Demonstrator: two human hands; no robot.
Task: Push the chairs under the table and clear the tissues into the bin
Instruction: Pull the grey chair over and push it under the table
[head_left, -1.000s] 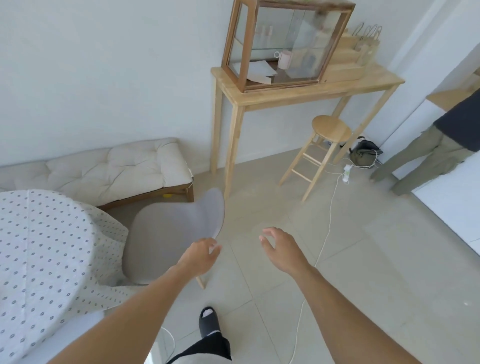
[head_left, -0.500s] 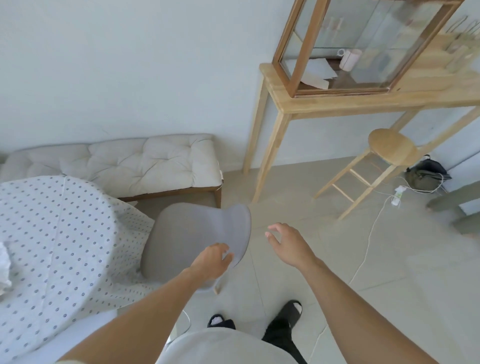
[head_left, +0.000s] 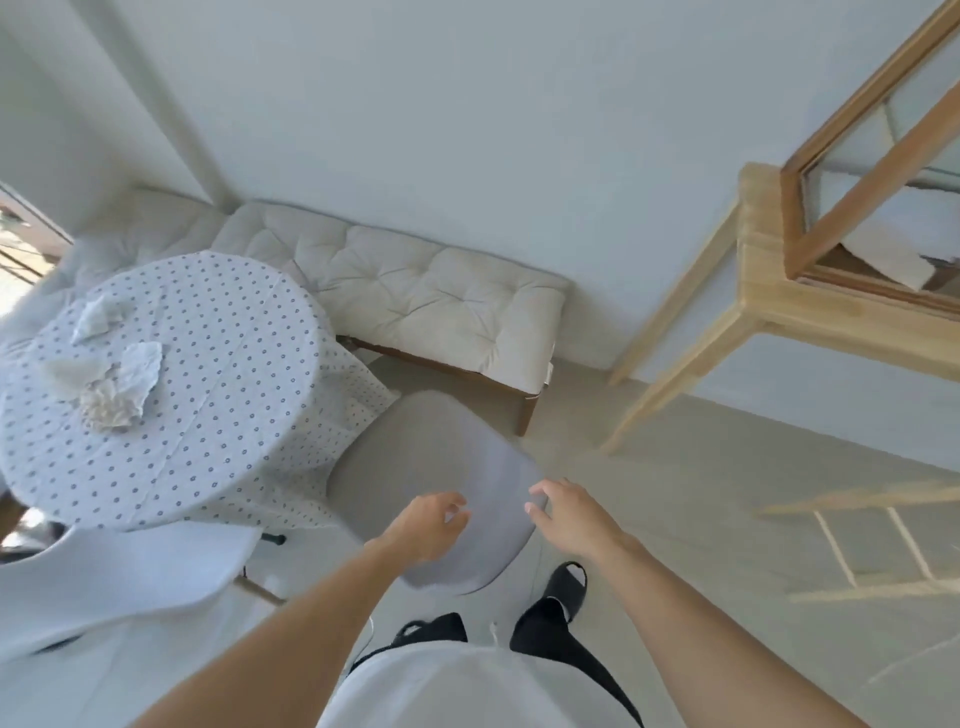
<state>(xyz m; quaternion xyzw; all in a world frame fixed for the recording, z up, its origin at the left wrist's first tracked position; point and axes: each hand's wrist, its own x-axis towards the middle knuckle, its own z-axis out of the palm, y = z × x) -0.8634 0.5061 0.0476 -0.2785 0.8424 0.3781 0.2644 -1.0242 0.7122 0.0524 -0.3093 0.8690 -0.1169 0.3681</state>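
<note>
Chairs come first here. Your left hand (head_left: 426, 522) and right hand (head_left: 569, 512) both hang open, fingers spread, over the back of the grey chair (head_left: 441, 478), gripping nothing; contact is unclear. The chair sits just ahead of your palms, its seat partly under the round table (head_left: 218, 364). Next, close on the back and push away from you. Crumpled tissues (head_left: 111, 384) wait up-left of your left hand; no bin shows.

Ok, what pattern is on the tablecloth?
White with small, evenly spaced blue-grey dots, seen in the head view on the tablecloth around the crumpled tissues.
</note>
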